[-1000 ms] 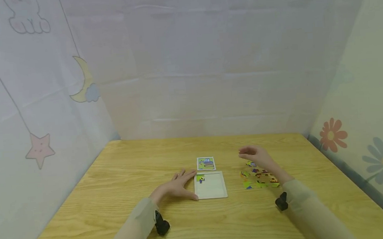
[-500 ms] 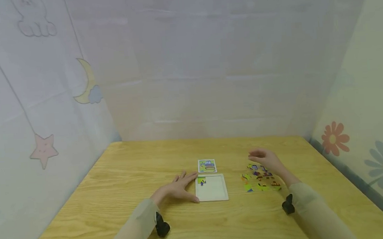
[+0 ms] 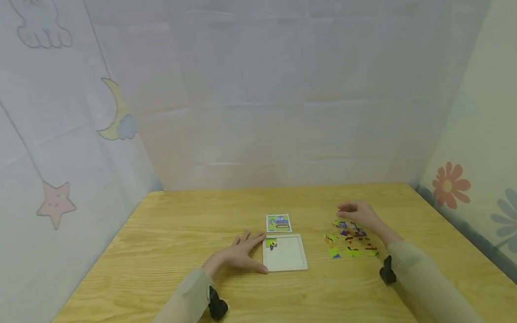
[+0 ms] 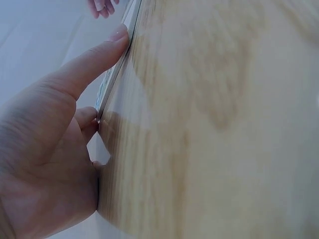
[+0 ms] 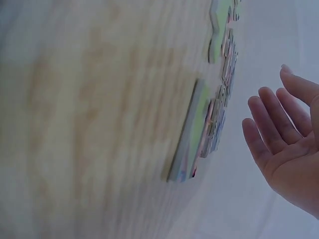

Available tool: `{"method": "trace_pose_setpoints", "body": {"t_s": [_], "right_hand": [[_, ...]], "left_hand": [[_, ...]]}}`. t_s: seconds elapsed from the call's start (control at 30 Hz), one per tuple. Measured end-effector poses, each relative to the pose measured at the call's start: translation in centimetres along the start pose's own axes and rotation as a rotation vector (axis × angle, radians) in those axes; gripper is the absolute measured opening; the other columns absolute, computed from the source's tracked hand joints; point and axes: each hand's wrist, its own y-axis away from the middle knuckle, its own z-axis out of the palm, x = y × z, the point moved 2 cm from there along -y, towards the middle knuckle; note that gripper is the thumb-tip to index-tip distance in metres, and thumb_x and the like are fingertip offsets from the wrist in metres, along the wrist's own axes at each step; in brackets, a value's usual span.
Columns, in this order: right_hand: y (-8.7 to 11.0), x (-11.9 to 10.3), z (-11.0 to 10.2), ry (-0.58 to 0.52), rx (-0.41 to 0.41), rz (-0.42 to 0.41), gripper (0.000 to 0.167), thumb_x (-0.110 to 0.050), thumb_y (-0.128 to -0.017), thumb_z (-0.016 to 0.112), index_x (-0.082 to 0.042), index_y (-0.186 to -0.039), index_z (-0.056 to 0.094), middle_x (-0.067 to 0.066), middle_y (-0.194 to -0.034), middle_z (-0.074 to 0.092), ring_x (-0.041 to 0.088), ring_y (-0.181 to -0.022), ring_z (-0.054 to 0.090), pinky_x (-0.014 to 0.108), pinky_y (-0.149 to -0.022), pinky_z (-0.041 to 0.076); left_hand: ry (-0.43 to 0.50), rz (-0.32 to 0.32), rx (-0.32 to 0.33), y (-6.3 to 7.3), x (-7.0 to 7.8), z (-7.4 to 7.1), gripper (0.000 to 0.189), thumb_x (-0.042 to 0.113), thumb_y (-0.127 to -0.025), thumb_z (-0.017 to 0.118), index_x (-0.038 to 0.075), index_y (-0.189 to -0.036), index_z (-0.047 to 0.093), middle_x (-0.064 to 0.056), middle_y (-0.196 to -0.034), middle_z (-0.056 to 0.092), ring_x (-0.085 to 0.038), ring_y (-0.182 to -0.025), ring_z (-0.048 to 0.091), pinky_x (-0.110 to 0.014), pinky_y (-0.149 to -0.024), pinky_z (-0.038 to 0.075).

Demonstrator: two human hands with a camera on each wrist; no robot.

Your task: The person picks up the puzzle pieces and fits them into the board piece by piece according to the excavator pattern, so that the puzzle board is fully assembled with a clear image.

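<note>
A shallow white puzzle tray (image 3: 291,258) lies on the table, with a green puzzle piece (image 3: 271,242) in its far left corner. Spread along the tray's left edge is my left hand (image 3: 239,256); the left wrist view shows its thumb (image 4: 94,64) against the tray's side. My right hand (image 3: 363,217) hovers over the far side of a group of loose puzzle pieces (image 3: 331,237). Its fingers are loosely bent, and the right wrist view shows nothing in the palm (image 5: 294,159). Several flat pieces (image 5: 189,134) lie below it.
Just beyond the tray lies a square picture card (image 3: 278,223) with a vehicle on a green ground. The wooden table (image 3: 165,236) meets a pale cloth backdrop (image 3: 283,130) at the back and on both sides.
My right hand has moved to the right over the loose pieces, uncovering more of them. My left hand stays at the tray's edge. The head view has shifted slightly.
</note>
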Motion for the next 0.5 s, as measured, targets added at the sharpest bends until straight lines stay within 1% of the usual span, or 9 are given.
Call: {"method": "trace_pose_setpoints", "body": {"t_s": [0.17,0.27,0.5], "right_hand": [[-0.30,-0.01,0.08,0.021,-0.024,0.010,0.041,-0.020,-0.091,0.062,0.006,-0.122,0.057,0.021,-0.112,0.065,0.035,-0.103,0.061,0.044,-0.084,0.052],[-0.29,0.00,0.12,0.038,-0.043,0.018,0.040,-0.016,-0.091,0.062,0.008,-0.121,0.056,0.022,-0.109,0.065,0.036,-0.100,0.061,0.044,-0.081,0.053],[-0.41,-0.08,0.19,0.072,-0.089,0.047,0.038,-0.013,-0.089,0.064,0.008,-0.120,0.058,0.023,-0.111,0.064,0.034,-0.099,0.061,0.044,-0.082,0.052]], "left_hand": [[-0.009,0.006,-0.005,0.07,0.07,-0.20,0.096,0.052,-0.079,0.069,0.023,-0.152,0.013,-0.003,-0.159,0.007,-0.037,-0.144,-0.009,-0.059,-0.114,-0.002],[0.013,0.004,-0.008,0.15,0.13,-0.20,0.096,0.050,-0.079,0.069,0.023,-0.152,0.014,-0.005,-0.159,0.007,-0.038,-0.143,-0.011,-0.062,-0.112,-0.002],[0.012,0.006,-0.009,0.14,0.20,-0.17,0.095,0.050,-0.080,0.068,0.022,-0.152,0.013,-0.004,-0.159,0.007,-0.037,-0.144,-0.011,-0.062,-0.112,-0.001]]}}
